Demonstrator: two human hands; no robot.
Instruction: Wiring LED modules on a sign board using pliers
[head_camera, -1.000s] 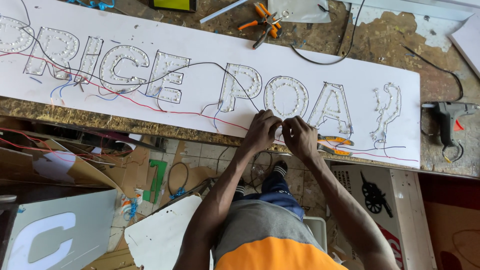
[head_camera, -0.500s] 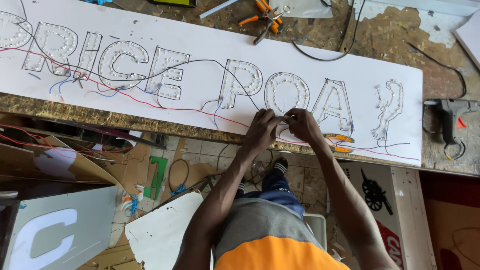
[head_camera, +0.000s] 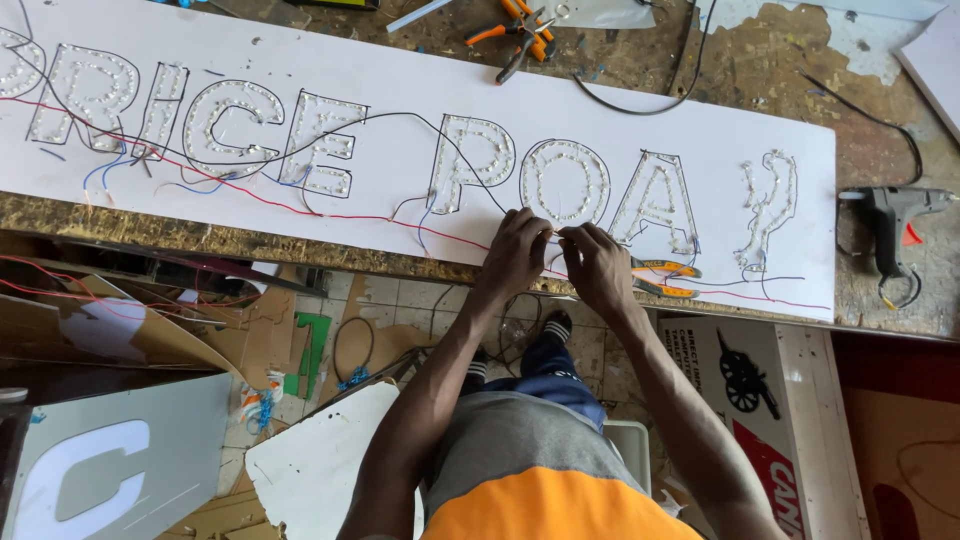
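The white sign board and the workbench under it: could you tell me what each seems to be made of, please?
The white sign board looks like thin plastic or foam sheet, though I cannot tell which: matt, smooth, with clean straight edges. The workbench looks like bare wood or plywood: brown, rough and stained, with patches of pale coating flaking off. Both hands rest at the board's near edge.

**Signs around our bench**

We see a long white sign board (head_camera: 600, 110) with outlined letters across the workbench, a grey panel (head_camera: 110, 470) with a white letter lower left, and a white-and-red printed board (head_camera: 750, 400) lower right.
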